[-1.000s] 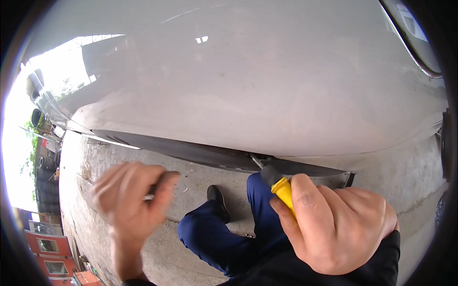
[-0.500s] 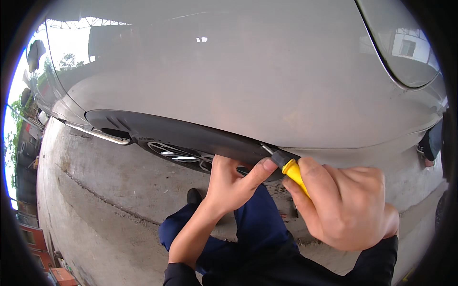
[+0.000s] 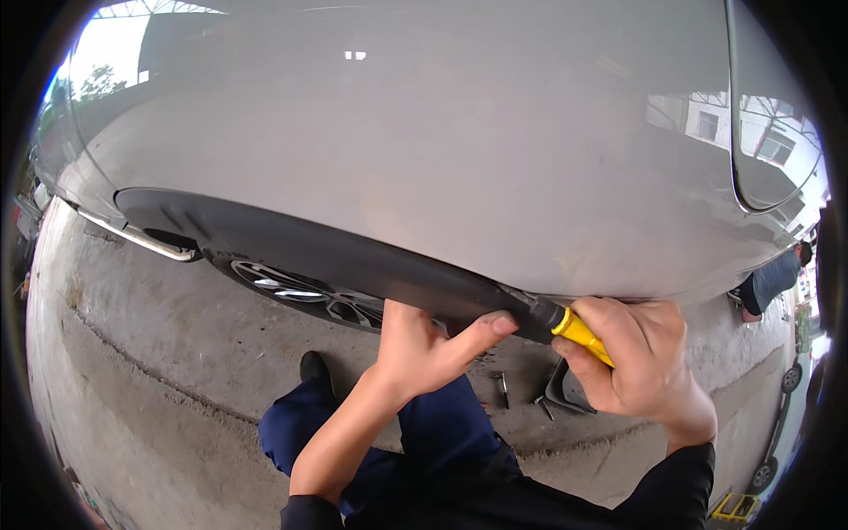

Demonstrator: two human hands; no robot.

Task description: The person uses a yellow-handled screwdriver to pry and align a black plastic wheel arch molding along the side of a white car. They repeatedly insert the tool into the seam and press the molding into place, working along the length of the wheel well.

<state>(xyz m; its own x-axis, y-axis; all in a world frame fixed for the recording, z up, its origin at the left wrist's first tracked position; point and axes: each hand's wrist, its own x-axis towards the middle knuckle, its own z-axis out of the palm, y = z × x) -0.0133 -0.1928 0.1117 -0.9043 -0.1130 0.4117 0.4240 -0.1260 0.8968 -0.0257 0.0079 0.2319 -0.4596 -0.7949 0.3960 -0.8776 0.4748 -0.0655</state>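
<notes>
My right hand is wrapped round the yellow handle of a screwdriver with a black collar. Its thin shaft points up and left, and the tip meets the seam between the black wheel arch trim and the grey car body panel. Whether the tip is wedged in the seam is too small to tell. Just left of it, my left hand grips the trim's lower edge. The thumb is on the outer face; the other fingers are hidden behind the trim.
Behind the trim sits the car's wheel. On the concrete floor below lie a metal-headed tool, a second small tool and a black object. Another person is low beside the car at far right, near another vehicle.
The view has shifted right. My right hand has brought the screwdriver handle closer to the trim, and less of the shaft shows. My left hand keeps its grip on the trim.
</notes>
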